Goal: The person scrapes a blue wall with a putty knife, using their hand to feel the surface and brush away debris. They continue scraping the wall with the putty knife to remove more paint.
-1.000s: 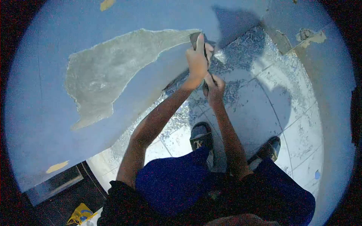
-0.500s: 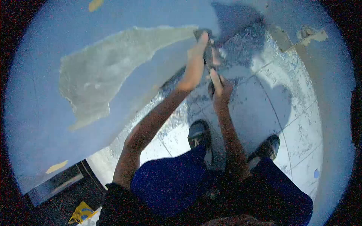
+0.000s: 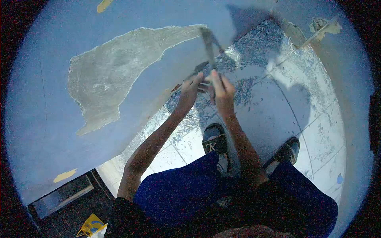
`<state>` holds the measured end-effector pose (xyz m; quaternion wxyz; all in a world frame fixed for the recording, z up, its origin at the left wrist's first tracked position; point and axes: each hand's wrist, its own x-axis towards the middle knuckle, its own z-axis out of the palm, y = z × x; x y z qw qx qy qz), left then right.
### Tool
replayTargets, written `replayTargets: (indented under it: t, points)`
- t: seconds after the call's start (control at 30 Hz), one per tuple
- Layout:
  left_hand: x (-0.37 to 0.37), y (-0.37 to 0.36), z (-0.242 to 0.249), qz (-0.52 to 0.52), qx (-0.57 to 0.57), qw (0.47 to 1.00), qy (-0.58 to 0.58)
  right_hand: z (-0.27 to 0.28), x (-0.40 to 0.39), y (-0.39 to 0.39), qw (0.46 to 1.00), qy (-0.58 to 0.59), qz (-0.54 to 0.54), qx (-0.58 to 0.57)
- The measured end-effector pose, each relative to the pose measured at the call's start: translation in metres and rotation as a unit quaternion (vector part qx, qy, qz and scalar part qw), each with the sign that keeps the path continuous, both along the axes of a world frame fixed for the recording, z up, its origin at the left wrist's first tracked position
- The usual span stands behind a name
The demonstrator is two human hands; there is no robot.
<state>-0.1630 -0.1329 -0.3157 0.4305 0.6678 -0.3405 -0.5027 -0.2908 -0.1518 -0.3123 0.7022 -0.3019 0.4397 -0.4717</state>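
Paint flakes (image 3: 254, 89) litter the tiled floor (image 3: 317, 131); yellow bag (image 3: 91, 225) lies below.

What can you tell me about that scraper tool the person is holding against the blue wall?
The scraper is a slim, dark hand tool with a flat blade, blurred here. It points up and away from the person, its blade tip at the right end of the grey bare patch on the blue wall. The right hand grips its handle; the left hand is beside it, contact unclear.
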Motion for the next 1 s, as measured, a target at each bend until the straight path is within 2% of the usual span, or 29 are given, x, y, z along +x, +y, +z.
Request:
replayTargets:
  t: [0.07,0.13,0.23,0.3,0.37,0.4,0.43,0.47,0.53,0.6,0.63,0.7,0.73,0.8,0.87,0.9,1.0]
  points:
    - [0.006,0.01,-0.009,-0.024,-0.004,0.999,-0.027,-0.001,0.006,0.012,0.998,0.047,0.045,-0.02]
    - [0.014,0.02,-0.018,-0.064,0.001,0.997,-0.03,-0.032,0.016,0.011,0.987,0.099,0.0,-0.123]
    - [0.022,0.025,-0.023,-0.109,0.012,0.993,-0.045,-0.01,0.019,0.005,0.999,0.015,-0.028,-0.027]
    - [0.024,0.03,-0.026,-0.14,0.013,0.982,-0.127,0.001,0.019,0.015,0.992,0.07,-0.04,-0.095]
    - [0.03,0.028,-0.027,-0.155,0.012,0.977,-0.147,-0.001,0.023,0.012,0.983,0.097,-0.062,-0.144]
    - [0.03,0.03,-0.03,-0.153,0.017,0.981,-0.12,0.002,0.024,0.005,0.979,0.1,-0.075,-0.16]
    - [0.027,0.036,-0.033,-0.15,0.024,0.984,-0.09,0.006,0.02,0.002,0.997,0.037,-0.029,-0.057]
    - [0.026,0.038,-0.03,-0.162,0.018,0.98,-0.114,0.012,0.017,-0.001,0.999,-0.027,0.015,0.042]
    - [0.027,0.038,-0.019,-0.183,-0.005,0.969,-0.166,0.009,0.029,0.007,0.996,0.03,-0.06,-0.05]
    - [0.034,0.034,-0.02,-0.21,0.024,0.948,-0.239,0.009,0.037,0.015,0.976,0.087,-0.107,-0.17]
    - [0.034,0.035,-0.024,-0.198,0.029,0.958,-0.205,0.003,0.029,0.005,0.996,0.025,-0.061,-0.053]
    - [0.026,0.037,-0.02,-0.188,0.034,0.972,-0.14,-0.008,0.028,-0.001,0.995,-0.002,-0.089,0.04]
    - [0.026,0.037,-0.023,-0.192,0.03,0.97,-0.148,-0.013,0.026,-0.006,0.992,-0.014,-0.099,0.081]
    - [0.029,0.042,-0.032,-0.196,0.024,0.967,-0.162,-0.015,0.011,-0.011,0.981,-0.079,-0.132,0.122]
    - [0.029,0.044,-0.037,-0.184,0.022,0.974,-0.128,-0.012,-0.002,-0.019,0.96,-0.147,-0.201,0.13]
    - [0.028,0.046,-0.038,-0.177,0.02,0.978,-0.109,-0.018,-0.008,-0.014,0.975,-0.121,-0.182,0.029]
    - [0.026,0.043,-0.038,-0.207,0.037,0.965,-0.155,-0.016,-0.01,-0.01,0.999,-0.002,-0.048,-0.002]
